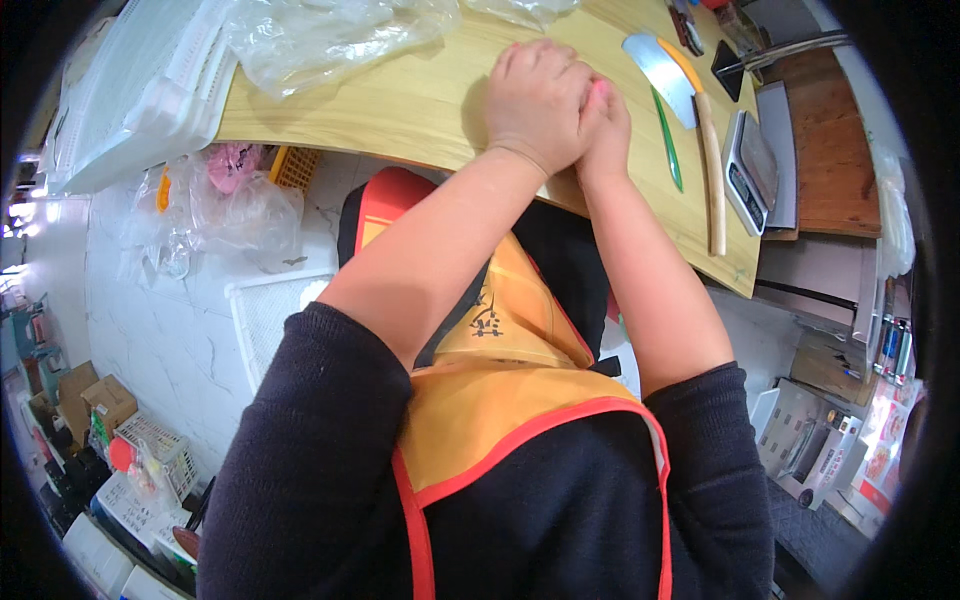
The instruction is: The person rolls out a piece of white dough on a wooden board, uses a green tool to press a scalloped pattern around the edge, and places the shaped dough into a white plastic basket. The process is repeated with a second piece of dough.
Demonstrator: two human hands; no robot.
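Observation:
My left hand (529, 101) and my right hand (609, 135) are clasped together over the light wooden tabletop (360, 124). The fingers are folded over one another, and the palms are hidden, so anything between them is out of sight. To the right of my hands lies a metal scraper blade with a yellow handle edge (664, 79). A slim green tool (667, 142) rests below it. Beside these is a thin wooden rolling pin (712, 176), and a digital kitchen scale (750, 172) sits at the table's right edge.
Clear plastic bags (330, 37) cover the far left of the table. Stacked white plastic trays (142, 97) overhang its left side. Under the table are bagged items (240, 202) and a yellow basket (295, 169). A brown wooden board (825, 150) lies beyond the scale.

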